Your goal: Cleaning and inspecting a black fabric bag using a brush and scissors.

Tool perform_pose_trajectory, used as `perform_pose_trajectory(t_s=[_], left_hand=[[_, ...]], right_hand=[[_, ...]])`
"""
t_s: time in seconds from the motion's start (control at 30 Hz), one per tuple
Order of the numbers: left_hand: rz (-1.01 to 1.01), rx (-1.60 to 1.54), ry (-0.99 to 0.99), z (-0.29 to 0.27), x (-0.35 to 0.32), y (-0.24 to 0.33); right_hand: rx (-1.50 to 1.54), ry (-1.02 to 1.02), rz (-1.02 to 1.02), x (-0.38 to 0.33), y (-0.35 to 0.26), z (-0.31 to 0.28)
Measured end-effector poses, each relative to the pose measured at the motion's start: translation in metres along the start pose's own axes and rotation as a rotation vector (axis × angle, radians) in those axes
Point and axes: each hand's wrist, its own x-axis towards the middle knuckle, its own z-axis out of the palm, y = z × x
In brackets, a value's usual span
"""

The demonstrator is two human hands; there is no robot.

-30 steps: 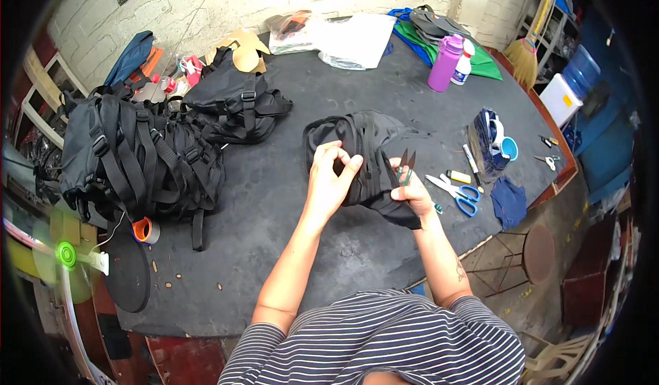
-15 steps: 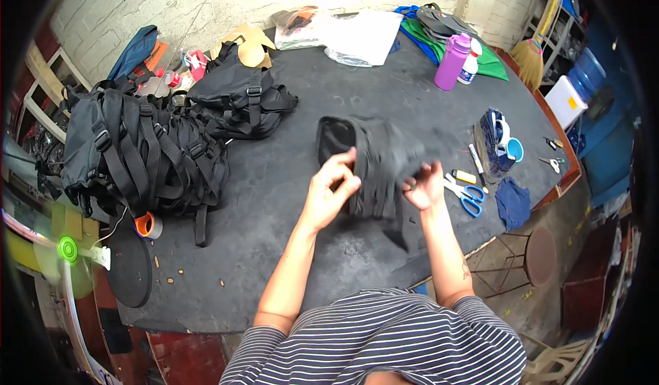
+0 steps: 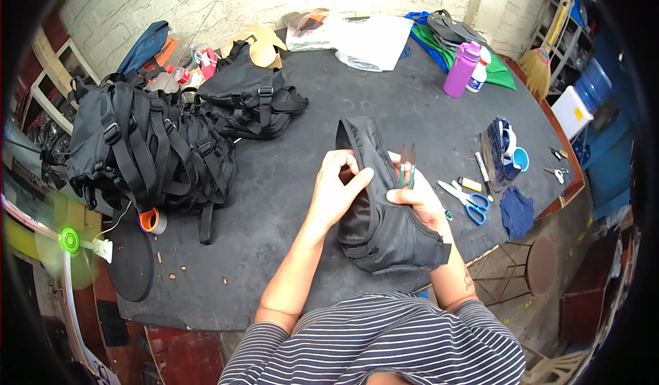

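Note:
A black fabric bag (image 3: 388, 230) is held up over the near middle of the dark table, its opening toward the left. My left hand (image 3: 336, 189) pinches the rim of that opening between thumb and fingers. On the bag's other side, my right hand (image 3: 424, 201) is closed around a pair of thread snips (image 3: 408, 172) with green handles, blades pointing up and away from me. The right thumb also rests against the bag's side, and part of that forearm is behind the bag. Blue-handled scissors (image 3: 473, 208) lie just right of my right hand.
Stacked black backpacks (image 3: 144, 145) fill the table's left side, near an orange tape roll (image 3: 152, 221). A purple bottle (image 3: 462, 73) stands at the far right. Nearer are a marker (image 3: 482, 166), a blue cup (image 3: 520, 158) and a navy cloth (image 3: 516, 212). A clip fan (image 3: 69, 240) is at left.
The bag has been turned and lifted, and its shape now shows without blur. My right hand has come in closer to it, with the snips now plainly visible.

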Motion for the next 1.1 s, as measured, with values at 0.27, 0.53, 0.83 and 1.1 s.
perform_pose_trajectory(t_s=[0.27, 0.53, 0.83, 1.1], left_hand=[[0.482, 0.309, -0.145, -0.003, 0.001, 0.036], [0.265, 0.038, 0.102, 0.015, 0.008, 0.026], [0.822, 0.358, 0.289, 0.011, 0.023, 0.054], [0.44, -0.027, 0.28, -0.004, 0.037, 0.036]], right_hand=[[0.334, 0.214, -0.306, 0.008, -0.006, -0.033], [0.133, 0.065, -0.321, 0.021, -0.019, 0.002], [0.009, 0.133, -0.295, 0.019, -0.005, 0.014], [0.049, 0.136, -0.339, 0.016, -0.003, 0.009]])
